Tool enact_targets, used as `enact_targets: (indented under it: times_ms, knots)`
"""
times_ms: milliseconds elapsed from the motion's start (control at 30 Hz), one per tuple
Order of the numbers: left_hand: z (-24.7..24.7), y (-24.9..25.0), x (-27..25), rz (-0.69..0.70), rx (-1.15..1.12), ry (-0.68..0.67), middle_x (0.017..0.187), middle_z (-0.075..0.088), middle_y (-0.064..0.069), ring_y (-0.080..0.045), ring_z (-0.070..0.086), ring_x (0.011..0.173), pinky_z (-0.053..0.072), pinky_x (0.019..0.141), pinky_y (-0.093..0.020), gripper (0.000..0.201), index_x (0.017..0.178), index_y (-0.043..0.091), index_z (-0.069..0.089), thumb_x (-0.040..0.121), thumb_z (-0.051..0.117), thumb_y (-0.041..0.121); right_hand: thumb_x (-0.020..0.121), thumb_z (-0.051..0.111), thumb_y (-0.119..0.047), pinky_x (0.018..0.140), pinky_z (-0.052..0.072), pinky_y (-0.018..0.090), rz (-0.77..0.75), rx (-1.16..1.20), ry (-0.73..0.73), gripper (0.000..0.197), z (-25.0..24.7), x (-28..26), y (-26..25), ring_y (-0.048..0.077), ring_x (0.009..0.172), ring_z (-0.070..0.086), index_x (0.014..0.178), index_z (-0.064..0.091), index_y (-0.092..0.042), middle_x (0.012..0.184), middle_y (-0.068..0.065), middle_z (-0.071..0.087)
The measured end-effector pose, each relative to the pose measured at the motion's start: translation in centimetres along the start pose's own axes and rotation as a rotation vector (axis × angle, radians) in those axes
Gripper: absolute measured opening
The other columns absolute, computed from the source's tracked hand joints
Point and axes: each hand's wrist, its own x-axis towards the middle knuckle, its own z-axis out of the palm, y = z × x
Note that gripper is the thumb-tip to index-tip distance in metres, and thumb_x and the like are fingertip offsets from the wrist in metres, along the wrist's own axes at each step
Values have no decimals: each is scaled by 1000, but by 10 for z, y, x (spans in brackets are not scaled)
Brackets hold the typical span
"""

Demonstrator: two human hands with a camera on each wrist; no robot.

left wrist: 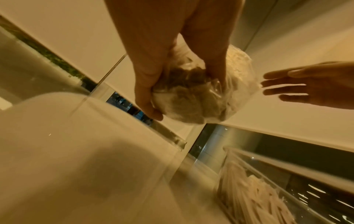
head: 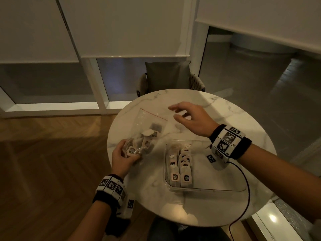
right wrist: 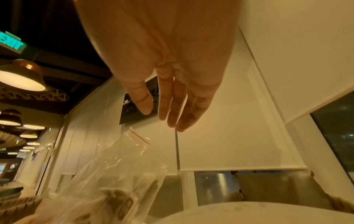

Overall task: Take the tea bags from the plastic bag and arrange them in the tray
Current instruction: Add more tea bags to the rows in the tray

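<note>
A clear zip plastic bag [head: 147,129] with a red seal line lies on the round marble table [head: 225,117], holding several tea bags. My left hand [head: 124,156] grips its bunched lower end [left wrist: 191,100]. My right hand [head: 184,113] hovers above the table beyond the bag's mouth, fingers spread and empty [right wrist: 168,109]. The bag's red-lined mouth [right wrist: 139,137] sits just below those fingers. A clear plastic tray [head: 217,189] stands near the front right, with two rows of tea bags [head: 181,164] standing along its left side.
A chair with a dark cushion [head: 167,75] stands behind the table. A dark cable [head: 245,186] runs from my right wrist across the table's front right edge. Wooden floor lies to the left, window blinds behind.
</note>
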Motion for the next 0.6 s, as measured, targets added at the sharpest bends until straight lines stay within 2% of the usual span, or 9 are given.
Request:
enact_targets:
  times_ms: [67,133,233,300,367,467,533,600]
  knots:
    - [-4,11,-4,92,-34,-101,104,68,-4,-8,69,93,57,77,-20,54,107,16,62,59,86,7,97,55,-8,93,52,27,-80,23,-4,27,-6,5,-13,10,107,63,120,67,-14,116,0,69]
    - [-7,24,-6,136,-56,-188,105,68,-8,-17,69,96,58,77,-24,63,110,7,61,53,85,20,95,59,-8,96,53,30,-128,17,-140,23,-14,8,-24,8,104,65,114,71,-14,111,0,72]
    - [-5,38,-8,149,-77,-288,104,70,-9,-21,70,96,58,78,-27,62,109,6,62,53,87,22,87,71,-17,98,52,33,-110,-68,-466,29,-21,7,-39,7,106,65,116,70,-21,117,-3,71]
    - [-2,42,-8,130,-110,-333,103,72,-6,-21,69,98,58,83,-29,62,109,8,64,53,87,20,80,78,-25,99,49,30,-94,-133,-626,45,-18,1,-45,8,110,61,123,65,-28,123,-7,67]
    - [0,43,-8,89,-160,-360,103,72,-6,-23,68,101,57,87,-34,62,109,8,65,52,87,16,74,83,-29,94,46,26,-100,-181,-725,64,-12,-5,-47,5,109,58,132,57,-33,126,-10,63]
    - [6,41,-10,3,-227,-394,107,69,-14,-32,65,103,56,90,-45,66,112,3,62,52,88,13,70,86,-27,88,40,16,-128,-198,-759,84,-6,-11,-47,-8,102,50,141,44,-32,128,-16,54]
    - [11,40,-13,-26,-262,-390,105,70,-13,-30,66,101,58,87,-43,66,112,3,61,51,86,13,70,86,-24,92,42,19,-126,-163,-745,90,-6,-14,-47,-5,105,48,145,37,-30,131,-13,50]
    - [16,38,-16,-55,-314,-380,104,71,-11,-29,67,99,59,84,-40,64,112,4,62,52,84,12,72,85,-21,98,42,24,-81,-123,-744,92,-6,-19,-49,4,114,47,148,32,-28,132,-11,48]
